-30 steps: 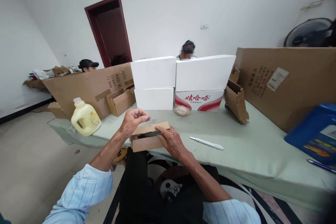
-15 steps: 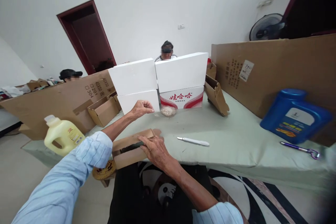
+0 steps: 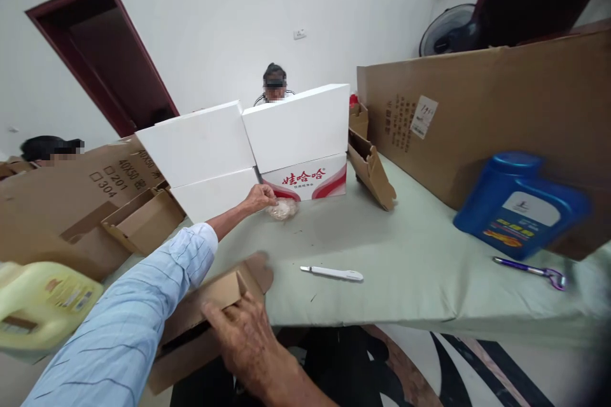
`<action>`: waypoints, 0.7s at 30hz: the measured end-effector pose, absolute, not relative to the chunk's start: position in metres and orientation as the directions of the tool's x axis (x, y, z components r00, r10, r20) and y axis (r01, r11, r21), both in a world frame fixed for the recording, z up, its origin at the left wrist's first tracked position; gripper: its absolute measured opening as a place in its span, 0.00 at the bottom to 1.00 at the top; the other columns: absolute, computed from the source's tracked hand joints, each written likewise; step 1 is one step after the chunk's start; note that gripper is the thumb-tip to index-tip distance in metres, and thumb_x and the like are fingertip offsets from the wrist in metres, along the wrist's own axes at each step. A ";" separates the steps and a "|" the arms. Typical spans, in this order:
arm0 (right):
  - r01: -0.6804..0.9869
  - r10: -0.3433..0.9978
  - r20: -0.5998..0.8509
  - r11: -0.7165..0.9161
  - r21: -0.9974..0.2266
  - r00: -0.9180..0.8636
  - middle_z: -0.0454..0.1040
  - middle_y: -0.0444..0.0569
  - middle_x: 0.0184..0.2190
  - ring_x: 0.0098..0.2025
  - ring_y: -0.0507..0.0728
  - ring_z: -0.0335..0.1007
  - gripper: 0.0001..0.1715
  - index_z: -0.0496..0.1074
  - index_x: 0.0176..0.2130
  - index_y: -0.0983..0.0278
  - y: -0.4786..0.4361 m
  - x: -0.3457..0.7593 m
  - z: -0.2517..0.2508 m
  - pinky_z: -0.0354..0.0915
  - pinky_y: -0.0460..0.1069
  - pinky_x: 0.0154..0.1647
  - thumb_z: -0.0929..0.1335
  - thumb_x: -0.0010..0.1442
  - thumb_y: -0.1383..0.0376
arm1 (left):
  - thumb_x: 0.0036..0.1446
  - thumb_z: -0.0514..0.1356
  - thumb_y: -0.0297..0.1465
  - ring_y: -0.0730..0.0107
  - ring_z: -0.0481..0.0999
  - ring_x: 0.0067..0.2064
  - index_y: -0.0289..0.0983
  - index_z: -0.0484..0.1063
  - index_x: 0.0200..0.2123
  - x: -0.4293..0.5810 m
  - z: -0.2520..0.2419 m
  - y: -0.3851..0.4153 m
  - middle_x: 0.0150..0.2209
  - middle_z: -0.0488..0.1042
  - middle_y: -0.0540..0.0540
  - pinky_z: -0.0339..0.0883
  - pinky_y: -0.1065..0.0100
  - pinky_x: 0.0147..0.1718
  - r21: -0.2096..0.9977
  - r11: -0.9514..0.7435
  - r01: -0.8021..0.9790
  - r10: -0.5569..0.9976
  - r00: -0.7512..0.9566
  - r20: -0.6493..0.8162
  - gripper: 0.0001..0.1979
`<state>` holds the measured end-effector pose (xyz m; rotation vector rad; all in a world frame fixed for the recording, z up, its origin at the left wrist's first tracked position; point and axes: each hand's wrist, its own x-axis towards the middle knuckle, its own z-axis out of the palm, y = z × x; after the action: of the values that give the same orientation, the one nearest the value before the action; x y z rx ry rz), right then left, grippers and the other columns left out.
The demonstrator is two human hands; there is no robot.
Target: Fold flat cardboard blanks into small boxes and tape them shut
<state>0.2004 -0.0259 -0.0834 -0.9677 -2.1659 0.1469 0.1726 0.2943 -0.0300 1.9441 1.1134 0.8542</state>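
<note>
My left hand [image 3: 260, 197] reaches across the table, its fingertips pinched at the left edge of a small clear plastic bag [image 3: 284, 209]. The bag looks crumpled, and I cannot make out its contents. Near the front edge, my right hand [image 3: 248, 340] grips the end of a brown cardboard box [image 3: 191, 313], thumb and fingers on its flap. The box is long and narrow with a dark opening along its top, and my left sleeve covers part of it. To the right of my hands lies a white-handled craft knife [image 3: 331, 273].
White boxes [image 3: 205, 149] stand stacked at the back, with a person behind them. Open cardboard boxes [image 3: 143, 219] sit on either side. A yellow jug [image 3: 52, 305] is at left; a blue jug [image 3: 520, 210] and a purple peeler-like tool [image 3: 527, 270] are at right.
My left hand has moved onto the plastic bag, having been apart from it. My right hand stays on the box, which sits lower and further left in view. The view has turned right.
</note>
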 end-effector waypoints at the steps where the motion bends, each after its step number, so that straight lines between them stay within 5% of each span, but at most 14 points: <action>1: 0.604 0.683 0.583 0.706 -0.371 -0.441 0.81 0.43 0.32 0.39 0.58 0.76 0.20 0.70 0.56 0.59 -0.027 0.200 -0.084 0.66 0.51 0.52 0.68 0.66 0.69 | 0.33 0.74 0.27 0.75 0.65 0.24 0.36 0.68 0.19 0.176 -0.035 0.301 0.19 0.68 0.54 0.57 0.70 0.26 0.832 -0.362 0.421 0.895 0.406 0.185 0.15; 5: 0.610 0.682 0.574 0.707 -0.358 -0.454 0.81 0.41 0.33 0.41 0.58 0.77 0.15 0.72 0.54 0.56 -0.029 0.195 -0.083 0.69 0.52 0.55 0.70 0.67 0.63 | 0.34 0.74 0.28 0.72 0.65 0.25 0.37 0.69 0.20 0.182 -0.057 0.322 0.20 0.69 0.52 0.56 0.68 0.26 0.816 -0.373 0.442 0.889 0.421 0.179 0.15; 11: 0.621 0.904 0.392 0.408 -0.669 -0.172 0.82 0.41 0.40 0.49 0.57 0.78 0.14 0.77 0.49 0.47 -0.034 0.181 -0.090 0.73 0.46 0.36 0.66 0.72 0.47 | 0.36 0.75 0.35 0.70 0.68 0.25 0.38 0.68 0.23 0.181 -0.090 0.350 0.22 0.71 0.51 0.60 0.68 0.26 0.778 -0.385 0.496 0.881 0.448 0.151 0.18; 16: 0.588 0.872 0.439 0.476 -0.654 -0.217 0.82 0.38 0.42 0.50 0.58 0.77 0.15 0.74 0.56 0.41 -0.039 0.182 -0.102 0.75 0.46 0.38 0.68 0.71 0.51 | 0.37 0.75 0.38 0.64 0.73 0.29 0.38 0.70 0.28 0.180 -0.103 0.362 0.27 0.75 0.49 0.64 0.65 0.29 0.703 -0.422 0.573 0.884 0.431 0.180 0.20; 21: 0.599 0.846 0.482 0.513 -0.615 -0.229 0.82 0.38 0.39 0.48 0.60 0.77 0.18 0.72 0.58 0.38 -0.040 0.185 -0.107 0.76 0.49 0.38 0.67 0.70 0.52 | 0.42 0.74 0.35 0.58 0.76 0.39 0.38 0.75 0.45 0.176 -0.099 0.355 0.41 0.79 0.43 0.69 0.60 0.38 0.564 -0.551 0.615 0.831 0.467 0.302 0.25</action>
<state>0.1848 -0.0397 -0.1074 -1.1848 -1.9402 0.3824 0.1757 0.3546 -0.0989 2.3426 1.2159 0.7886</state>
